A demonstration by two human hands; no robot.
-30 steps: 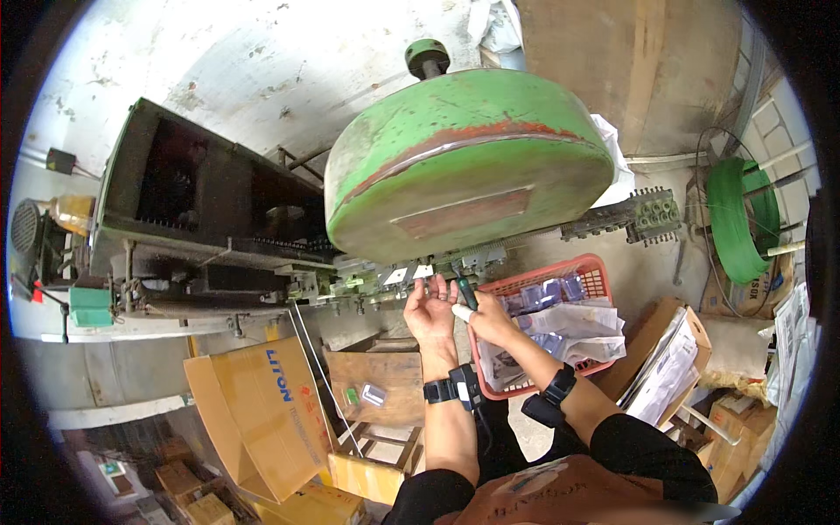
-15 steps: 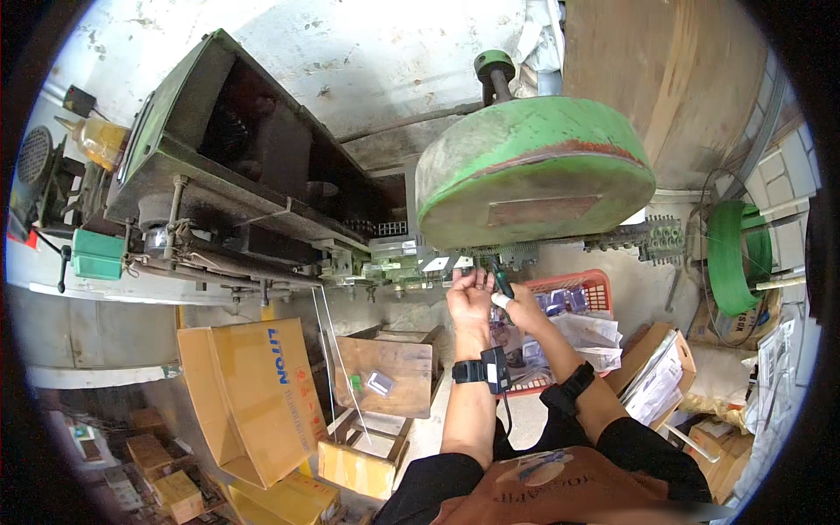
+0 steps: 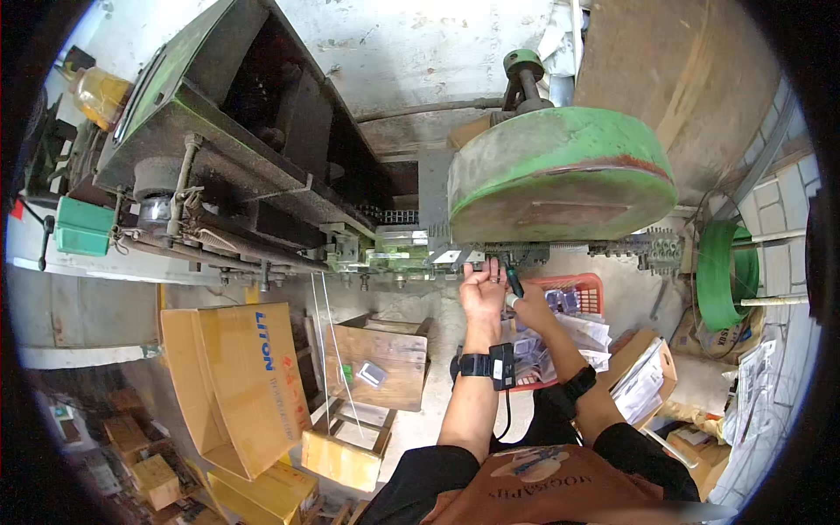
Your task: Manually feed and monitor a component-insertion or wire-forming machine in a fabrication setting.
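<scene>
My left hand is raised palm up against the front of the machine, fingers apart and their tips close to its metal edge. No held thing shows in it. In my right hand, just beside it, is a slim hand tool with a dark green handle; its tip points at the machine and its exact kind is too small to tell. Both hands work just below the large green wheel cover. A light metal block sits on the machine right above my left fingers.
Below my right forearm stands a red plastic basket holding small bagged parts and papers. A wooden stool and an upright cardboard box are at the left. The green machine housing fills the upper left; a green wire coil hangs at the right.
The view has shifted slightly, so the machine and basket sit differently in it. Both hands stay at the same spot on the machine, and my left fingers look a little more bent.
</scene>
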